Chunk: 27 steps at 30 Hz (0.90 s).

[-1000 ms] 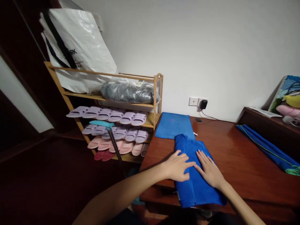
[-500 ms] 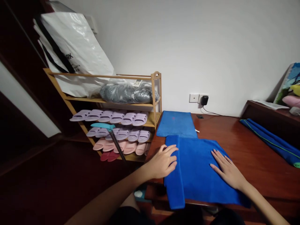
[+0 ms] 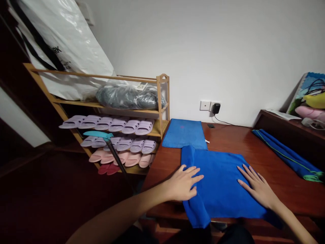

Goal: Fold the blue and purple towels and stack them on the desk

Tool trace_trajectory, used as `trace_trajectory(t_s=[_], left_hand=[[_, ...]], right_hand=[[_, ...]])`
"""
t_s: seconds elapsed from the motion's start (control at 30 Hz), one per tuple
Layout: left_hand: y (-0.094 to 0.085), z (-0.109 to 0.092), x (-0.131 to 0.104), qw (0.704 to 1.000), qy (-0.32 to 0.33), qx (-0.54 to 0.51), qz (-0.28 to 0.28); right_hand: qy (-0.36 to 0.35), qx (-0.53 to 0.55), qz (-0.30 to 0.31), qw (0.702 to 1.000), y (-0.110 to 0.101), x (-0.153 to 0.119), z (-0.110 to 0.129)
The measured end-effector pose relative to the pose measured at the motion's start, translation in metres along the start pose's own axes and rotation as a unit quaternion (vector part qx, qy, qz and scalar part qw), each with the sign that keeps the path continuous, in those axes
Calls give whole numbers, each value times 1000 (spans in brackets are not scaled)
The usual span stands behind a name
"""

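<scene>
A bright blue cloth point(image 3: 223, 186) lies spread on the reddish-brown wooden table point(image 3: 233, 139), its left side turned over into a loose fold that hangs past the front edge. My left hand point(image 3: 184, 183) rests on that fold, fingers apart and slightly bent. On the right part of the cloth my right hand point(image 3: 257, 186) lies flat with fingers spread. A paler blue cloth point(image 3: 185, 134), folded into a rectangle, sits behind the bright one and touches it. Farther right is a long rolled or folded blue cloth point(image 3: 284, 152) with green edging.
On the left stands a wooden rack point(image 3: 162, 101) with several slippers point(image 3: 124, 125), a bagged grey bundle point(image 3: 129, 96) and a large white bag point(image 3: 73, 44). A turquoise-topped pole point(image 3: 116, 156) leans before it. A black plug point(image 3: 216, 108) sits in the wall socket.
The view has shifted a little. My left hand has moved rightward over the cloth, and the folded strip under it looks more rolled and rumpled. My right hand still lies flat.
</scene>
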<state>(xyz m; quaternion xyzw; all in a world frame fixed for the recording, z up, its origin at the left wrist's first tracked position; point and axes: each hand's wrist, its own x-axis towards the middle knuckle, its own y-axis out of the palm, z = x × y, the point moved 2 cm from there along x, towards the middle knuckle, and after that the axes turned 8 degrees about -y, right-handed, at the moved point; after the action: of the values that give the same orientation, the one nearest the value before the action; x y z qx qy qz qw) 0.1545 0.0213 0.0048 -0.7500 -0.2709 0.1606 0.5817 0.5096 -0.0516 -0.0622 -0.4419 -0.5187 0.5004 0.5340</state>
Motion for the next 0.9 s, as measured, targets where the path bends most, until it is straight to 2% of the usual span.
trace_trajectory(t_s=[0.13, 0.3, 0.43, 0.57, 0.77, 0.83, 0.9], left_hand=[[-18, 20, -28, 1000, -22, -8, 0], [-34, 37, -52, 998, -24, -32, 47], [-36, 39, -55, 997, -7, -48, 66], [-36, 41, -55, 997, -6, -49, 57], [-40, 40, -53, 997, 34, -54, 37], [-37, 46, -53, 999, 11, -47, 15], [-32, 55, -52, 998, -41, -38, -12]], right_hand=[[1, 3, 2, 1000, 3, -1, -10], [1, 9, -3, 1000, 6, -3, -22], [-8, 2, -8, 1000, 10, -6, -32], [-3, -3, -8, 1000, 13, -15, -56], [-13, 5, 12, 1000, 9, -27, -83], [-7, 11, 10, 1000, 10, -29, -89], [2, 31, 4, 1000, 12, -29, -99]])
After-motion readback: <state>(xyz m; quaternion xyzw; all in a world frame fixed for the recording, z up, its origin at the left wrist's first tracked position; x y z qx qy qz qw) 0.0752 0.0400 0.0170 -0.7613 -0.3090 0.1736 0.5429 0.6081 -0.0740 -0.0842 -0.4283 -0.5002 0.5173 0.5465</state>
